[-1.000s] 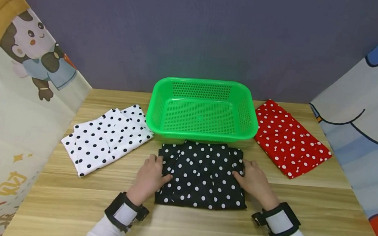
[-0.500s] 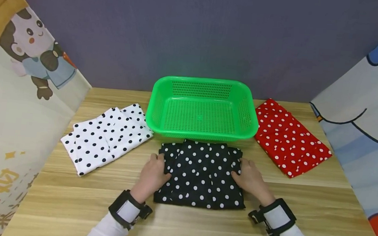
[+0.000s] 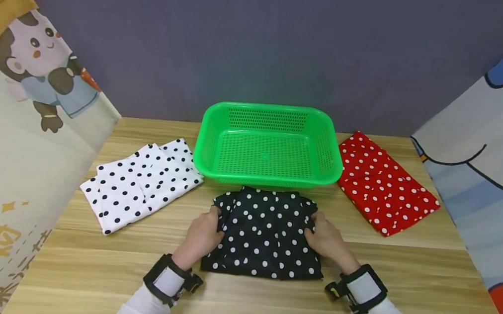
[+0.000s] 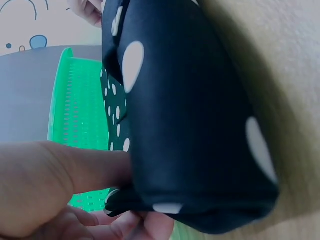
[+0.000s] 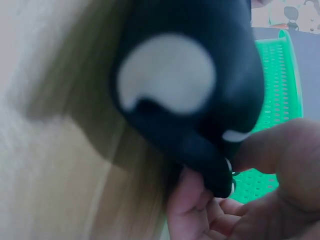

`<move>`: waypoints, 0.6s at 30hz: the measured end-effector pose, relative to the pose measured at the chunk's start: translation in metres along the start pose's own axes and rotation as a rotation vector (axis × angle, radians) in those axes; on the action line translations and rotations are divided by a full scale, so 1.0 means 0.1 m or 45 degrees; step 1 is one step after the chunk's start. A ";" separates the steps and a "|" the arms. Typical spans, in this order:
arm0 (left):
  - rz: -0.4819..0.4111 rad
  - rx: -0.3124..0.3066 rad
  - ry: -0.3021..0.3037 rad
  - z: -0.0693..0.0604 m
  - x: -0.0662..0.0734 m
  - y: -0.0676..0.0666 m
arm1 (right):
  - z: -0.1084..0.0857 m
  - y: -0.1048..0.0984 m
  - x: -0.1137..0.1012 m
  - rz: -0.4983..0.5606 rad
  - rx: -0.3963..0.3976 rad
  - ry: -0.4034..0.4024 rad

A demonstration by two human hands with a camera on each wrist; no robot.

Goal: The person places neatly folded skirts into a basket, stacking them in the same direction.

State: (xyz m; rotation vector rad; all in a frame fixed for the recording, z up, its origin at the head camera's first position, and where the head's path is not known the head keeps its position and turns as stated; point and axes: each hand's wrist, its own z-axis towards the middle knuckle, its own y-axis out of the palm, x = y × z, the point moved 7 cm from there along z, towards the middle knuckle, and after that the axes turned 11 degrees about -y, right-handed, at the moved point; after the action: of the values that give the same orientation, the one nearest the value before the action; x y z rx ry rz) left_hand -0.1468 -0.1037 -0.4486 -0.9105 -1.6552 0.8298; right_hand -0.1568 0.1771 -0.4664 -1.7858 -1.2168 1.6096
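Note:
A folded black cloth with white dots (image 3: 267, 238) lies in front of the basket, its side edges bent up a little. My left hand (image 3: 201, 235) pinches its left edge, thumb on top and fingers curled underneath. On the opposite edge, my right hand (image 3: 327, 238) grips the fabric the same way. The left wrist view shows the thumb (image 4: 100, 167) pressed against the cloth's thick folded end. In the right wrist view, fingertips (image 5: 187, 195) curl beneath the fold. The cloth hides parts of the fingers.
A green plastic basket (image 3: 266, 182) stands behind the black cloth against the dark back wall. To the left lies a folded white cloth with black dots (image 3: 141, 185). A folded red cloth with white dots (image 3: 385, 188) lies right of the basket on the wooden table (image 3: 265, 308).
Both hands have closed more firmly around the cloth's side edges and come slightly nearer each other. The cloth has narrowed at its far corners and shifted a little left.

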 end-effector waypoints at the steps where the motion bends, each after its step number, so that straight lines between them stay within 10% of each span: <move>1: -0.009 0.006 0.006 0.00 0.00 0.00 | 0.00 0.00 0.00 0.005 0.007 -0.002; 18: -0.209 0.107 0.068 -0.29 0.02 -0.22 | -0.28 -0.15 -0.14 0.017 0.310 -0.118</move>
State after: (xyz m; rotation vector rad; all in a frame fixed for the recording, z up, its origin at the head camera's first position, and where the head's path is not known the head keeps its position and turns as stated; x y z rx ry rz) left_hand -0.1223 -0.1100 -0.4216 -0.7227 -1.6131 0.7506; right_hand -0.1336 0.1796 -0.4407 -1.5864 -1.0003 1.7815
